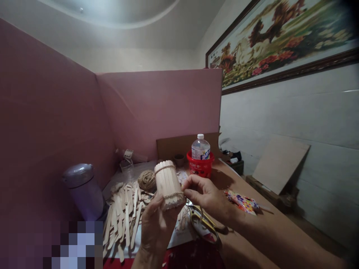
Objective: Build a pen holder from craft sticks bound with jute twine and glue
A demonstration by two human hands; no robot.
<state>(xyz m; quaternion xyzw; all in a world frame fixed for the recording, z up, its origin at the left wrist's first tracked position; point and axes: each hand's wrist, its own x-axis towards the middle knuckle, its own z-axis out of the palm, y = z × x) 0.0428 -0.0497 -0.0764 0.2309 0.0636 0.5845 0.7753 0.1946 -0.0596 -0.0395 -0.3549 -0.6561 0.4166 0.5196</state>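
My left hand [157,226] grips a cup made of wooden craft sticks [168,181] from below, thumb on its near side. The cup leans slightly, with a band of twine near its upper end and a braided-looking band round its lower end. At the cup's lower right, my right hand [206,194] is closed in a pinch; whatever lies between its fingertips is too small to make out. Yellow-and-black scissors [206,224] lie under the right wrist. A ball of twine [147,180] rests behind the cup, beside a heap of loose craft sticks [126,213].
Behind my hands stands a red bucket [207,168] with a plastic bottle [200,149] in it. A lidded purple-grey container [86,194] is at the left. A flower-patterned packet [242,201] lies on the table at the right. Pink panels [162,101] enclose the left and back.
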